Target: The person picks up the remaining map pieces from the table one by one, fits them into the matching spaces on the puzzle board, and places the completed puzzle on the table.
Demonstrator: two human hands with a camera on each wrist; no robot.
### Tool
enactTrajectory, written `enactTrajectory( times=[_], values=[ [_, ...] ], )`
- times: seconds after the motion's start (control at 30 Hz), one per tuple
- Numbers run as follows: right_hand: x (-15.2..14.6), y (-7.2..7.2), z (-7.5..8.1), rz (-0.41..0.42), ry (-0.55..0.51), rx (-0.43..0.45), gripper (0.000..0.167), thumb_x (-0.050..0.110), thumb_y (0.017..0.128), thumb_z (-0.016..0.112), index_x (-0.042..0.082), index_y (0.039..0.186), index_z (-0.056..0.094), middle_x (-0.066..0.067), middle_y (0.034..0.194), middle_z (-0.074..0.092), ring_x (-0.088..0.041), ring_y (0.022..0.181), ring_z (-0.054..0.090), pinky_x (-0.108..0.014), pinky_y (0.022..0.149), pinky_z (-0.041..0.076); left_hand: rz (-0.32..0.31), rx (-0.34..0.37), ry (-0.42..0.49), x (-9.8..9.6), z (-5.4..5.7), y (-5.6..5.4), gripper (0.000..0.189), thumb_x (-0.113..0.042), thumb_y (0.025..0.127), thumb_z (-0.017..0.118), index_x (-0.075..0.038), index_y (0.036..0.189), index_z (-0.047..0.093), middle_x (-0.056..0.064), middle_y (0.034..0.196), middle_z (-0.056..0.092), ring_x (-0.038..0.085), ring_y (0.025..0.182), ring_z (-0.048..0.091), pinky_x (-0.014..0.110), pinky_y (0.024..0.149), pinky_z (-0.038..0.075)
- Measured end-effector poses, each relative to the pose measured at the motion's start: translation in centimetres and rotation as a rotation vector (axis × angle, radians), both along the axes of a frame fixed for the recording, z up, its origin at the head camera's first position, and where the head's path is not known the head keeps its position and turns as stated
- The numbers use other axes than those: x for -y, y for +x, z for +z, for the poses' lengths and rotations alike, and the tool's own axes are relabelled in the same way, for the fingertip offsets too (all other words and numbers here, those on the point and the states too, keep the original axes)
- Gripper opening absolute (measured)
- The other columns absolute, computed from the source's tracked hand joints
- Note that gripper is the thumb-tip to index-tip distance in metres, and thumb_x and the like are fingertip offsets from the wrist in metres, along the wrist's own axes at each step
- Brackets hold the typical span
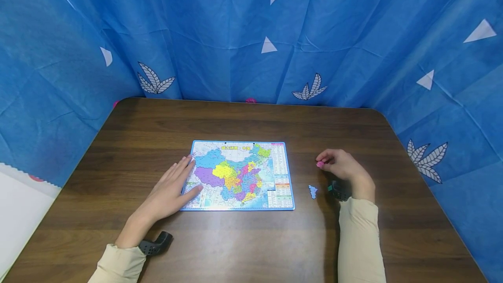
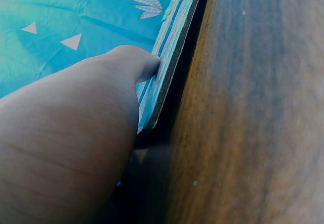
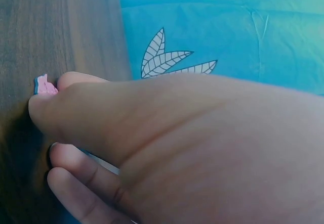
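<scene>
A map puzzle board (image 1: 232, 205) with many coloured province pieces lies flat on the table. My left hand (image 1: 170, 189) rests on its left edge with straight, spread fingers; in the left wrist view the thumb (image 2: 134, 62) touches the board's edge (image 2: 169, 72). To the right of the board, my right hand (image 1: 342, 165) pinches a small pink puzzle piece (image 1: 320, 164) between thumb and finger, just over the table. The pink piece (image 3: 46, 85) shows at the fingertips in the right wrist view. A blue puzzle piece (image 1: 312, 191) lies on the table between board and right wrist.
The brown wooden table (image 1: 235, 248) runs back to a blue curtain (image 1: 220, 34) with white triangles and leaves. A white surface (image 1: 23, 213) stands beside the table's left edge. Each wrist wears a black camera (image 1: 156, 243).
</scene>
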State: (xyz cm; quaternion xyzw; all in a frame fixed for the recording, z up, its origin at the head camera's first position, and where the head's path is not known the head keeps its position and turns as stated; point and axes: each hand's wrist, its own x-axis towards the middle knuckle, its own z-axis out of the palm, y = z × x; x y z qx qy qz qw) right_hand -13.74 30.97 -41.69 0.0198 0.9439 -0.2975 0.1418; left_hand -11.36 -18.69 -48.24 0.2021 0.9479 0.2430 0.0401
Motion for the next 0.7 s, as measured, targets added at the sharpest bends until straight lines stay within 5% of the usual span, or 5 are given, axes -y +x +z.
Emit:
enactTrajectory(
  times=[0.7],
  values=[
    [0.15, -0.29, -0.01, 0.011, -0.019, -0.016, 0.021, 0.016, 0.097, 0.073, 0.006, 0.115, 0.07, -0.012, 0.105, 0.067, -0.03, 0.099, 0.06, -0.052, 0.094, 0.054, -0.008, -0.008, 0.007, 0.05, 0.11, -0.01, 0.085, -0.053, 0.099, 0.06, -0.001, 0.161, 0.031, 0.016, 0.172, 0.019, 0.037, 0.159, 0.015, 0.058, 0.127, 0.016]
  ],
)
